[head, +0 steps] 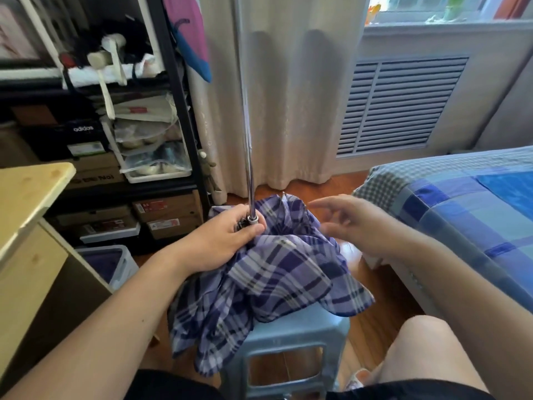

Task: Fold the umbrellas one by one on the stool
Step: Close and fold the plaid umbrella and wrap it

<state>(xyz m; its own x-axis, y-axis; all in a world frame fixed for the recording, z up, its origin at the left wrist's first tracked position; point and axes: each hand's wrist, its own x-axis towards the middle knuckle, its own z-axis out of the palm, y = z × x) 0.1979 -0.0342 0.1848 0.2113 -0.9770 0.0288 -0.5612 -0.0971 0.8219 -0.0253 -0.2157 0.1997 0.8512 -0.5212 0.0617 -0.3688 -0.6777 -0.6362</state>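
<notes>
Head view puts my left hand (227, 241) at the base of the umbrella's metal shaft (247, 111), fingers curled round the runner where the shaft meets the cloth; the shaft stands up and away from those fingers, fully drawn out, its top end out of frame. My right hand (346, 223) hovers just beside the cloth, fingers spread and slack, holding nothing. Below both sets of fingers the plaid umbrella (277, 272) hangs collapsed in loose folds, draped over the blue stool (291, 336), one flap spilling off its left edge. By my reckoning the canopy is down but the folding is barely begun; the shaft is not yet telescoped in, the panels are neither smoothed nor wrapped, and no strap is fastened; I see no other umbrellas, so I cannot say how many remain.
</notes>
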